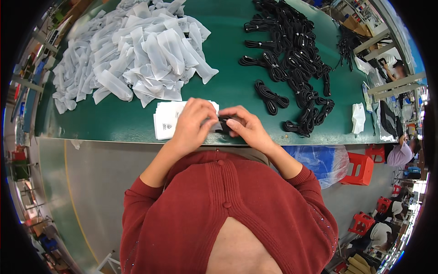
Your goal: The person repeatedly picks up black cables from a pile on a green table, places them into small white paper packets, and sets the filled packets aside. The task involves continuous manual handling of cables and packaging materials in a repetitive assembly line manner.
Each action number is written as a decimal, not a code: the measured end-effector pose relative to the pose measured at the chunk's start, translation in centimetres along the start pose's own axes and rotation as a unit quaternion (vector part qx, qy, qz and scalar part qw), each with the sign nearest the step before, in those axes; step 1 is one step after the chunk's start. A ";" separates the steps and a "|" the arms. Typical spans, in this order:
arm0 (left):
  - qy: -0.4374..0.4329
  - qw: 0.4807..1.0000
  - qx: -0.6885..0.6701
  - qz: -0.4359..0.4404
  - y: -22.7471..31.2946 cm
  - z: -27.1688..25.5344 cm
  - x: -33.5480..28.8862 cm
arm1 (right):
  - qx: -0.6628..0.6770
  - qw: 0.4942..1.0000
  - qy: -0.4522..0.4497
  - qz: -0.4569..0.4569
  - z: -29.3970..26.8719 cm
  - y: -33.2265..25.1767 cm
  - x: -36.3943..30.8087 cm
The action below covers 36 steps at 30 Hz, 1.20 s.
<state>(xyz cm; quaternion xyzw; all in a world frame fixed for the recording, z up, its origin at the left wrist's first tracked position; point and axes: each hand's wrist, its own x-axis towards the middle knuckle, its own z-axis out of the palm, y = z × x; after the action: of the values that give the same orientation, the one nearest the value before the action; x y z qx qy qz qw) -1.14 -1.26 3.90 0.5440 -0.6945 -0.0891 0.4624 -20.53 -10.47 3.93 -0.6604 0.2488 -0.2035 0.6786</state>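
My left hand (195, 124) lies over a stack of white printed bags (165, 119) at the near edge of the table. Its fingers are closed in a pinch at the mouth of a pale bag, partly hidden under them. Just to the right, my right hand (248, 128) grips a coiled black cable (223, 124), whose end meets that bag between my two hands. How far the cable sits inside the bag is hidden by my fingers. Farther right lie many loose coiled black cables (272, 97).
A large heap of filled whitish bags (150, 50) covers the far left of the green table (228, 82). A white packet (358, 118) rests at the right. Below the edge are blue plastic sheeting (315, 162) and a red stool (358, 169). Other people sit far right.
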 end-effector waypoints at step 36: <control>-0.056 0.990 0.099 -0.084 -2.3 1.7 -2.2 | -0.127 0.980 0.151 -0.006 -2.0 1.8 -0.3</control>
<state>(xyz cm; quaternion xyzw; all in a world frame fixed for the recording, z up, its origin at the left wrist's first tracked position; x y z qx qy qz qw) -0.85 -0.97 0.30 0.6377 -0.6768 -0.0886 0.3571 -22.09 -11.79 2.15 -0.7043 0.3683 -0.2712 0.5429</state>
